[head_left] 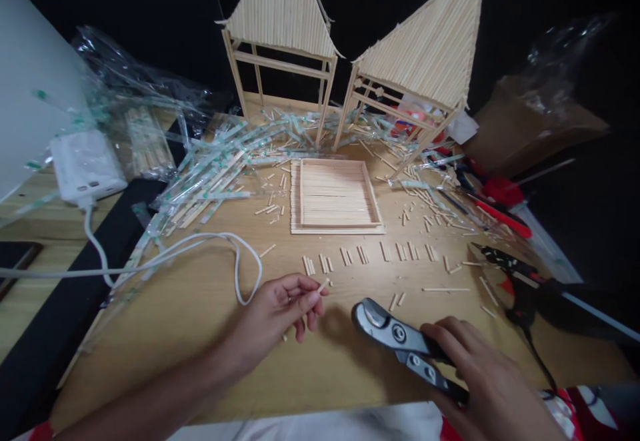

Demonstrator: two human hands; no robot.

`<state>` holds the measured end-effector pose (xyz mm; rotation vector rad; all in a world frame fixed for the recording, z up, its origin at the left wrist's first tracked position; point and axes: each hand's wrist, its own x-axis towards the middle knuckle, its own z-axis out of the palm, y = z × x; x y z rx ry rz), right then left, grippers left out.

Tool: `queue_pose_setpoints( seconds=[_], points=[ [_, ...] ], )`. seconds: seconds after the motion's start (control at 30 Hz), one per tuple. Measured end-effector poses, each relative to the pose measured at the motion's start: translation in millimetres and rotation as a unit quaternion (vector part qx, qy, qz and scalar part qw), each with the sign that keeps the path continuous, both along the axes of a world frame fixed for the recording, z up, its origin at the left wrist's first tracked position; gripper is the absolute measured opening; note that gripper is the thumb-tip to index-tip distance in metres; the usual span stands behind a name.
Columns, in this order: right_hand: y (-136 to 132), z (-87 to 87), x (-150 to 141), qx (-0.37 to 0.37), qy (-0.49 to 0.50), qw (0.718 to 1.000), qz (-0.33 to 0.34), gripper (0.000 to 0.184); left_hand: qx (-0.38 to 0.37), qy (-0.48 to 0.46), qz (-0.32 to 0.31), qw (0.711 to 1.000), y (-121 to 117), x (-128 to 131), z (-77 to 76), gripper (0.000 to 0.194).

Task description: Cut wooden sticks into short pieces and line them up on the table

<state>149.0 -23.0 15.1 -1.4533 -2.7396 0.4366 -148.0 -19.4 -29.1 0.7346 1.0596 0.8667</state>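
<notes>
My left hand (295, 301) pinches a short piece of wooden stick (324, 286) between thumb and fingertips. Around the handles of a pair of cutting pliers (400, 334) my right hand (490, 374) is closed; the tool's grey head points left, toward my left hand. Beyond both hands lies a square tray-like panel of sticks (337, 194) with a raised rim. Between it and me, short cut sticks (363, 254) are laid in small groups along a row. Two loose short sticks (397, 301) rest just past the pliers' head.
Two stick-built huts (285, 21) with pitched roofs stand at the back. Plastic wrappers (270, 138) and sticks litter the left and rear. A white cable (225, 236) runs from a white power bank (87, 164). At right lies a glue gun (515, 264) near red-handled tools (500, 214).
</notes>
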Motion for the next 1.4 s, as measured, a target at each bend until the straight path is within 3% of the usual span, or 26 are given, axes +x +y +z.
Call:
queue_pose_setpoints(
  seconds=[0.13,0.33,0.53,0.67,1.13,1.4],
  points=[
    [-7,-4.4,-19,-0.005,0.065,0.998,-0.001,0.05,0.007,0.017,0.0,1.0,-4,6,4.8,0.026],
    [-9,-20.4,-40,-0.036,0.084,0.996,-0.023,0.064,0.029,0.066,-0.005,0.997,-13,9,11.8,0.017],
    [-10,-29.6,-47,-0.046,0.12,0.992,-0.01,0.055,0.141,0.156,-0.063,0.976,-18,5,17.4,0.021],
    [-10,-31.6,-50,-0.042,0.129,0.991,-0.001,0.053,0.176,0.193,-0.076,0.962,-21,4,14.8,0.022],
    [-8,-33.9,-47,-0.004,0.116,0.993,0.02,0.047,0.203,0.231,-0.112,0.945,-22,1,12.7,0.024],
    [-14,-39.1,-39,0.006,0.09,0.996,0.015,0.052,0.179,0.216,-0.101,0.955,-22,7,18.2,0.027]
  ],
)
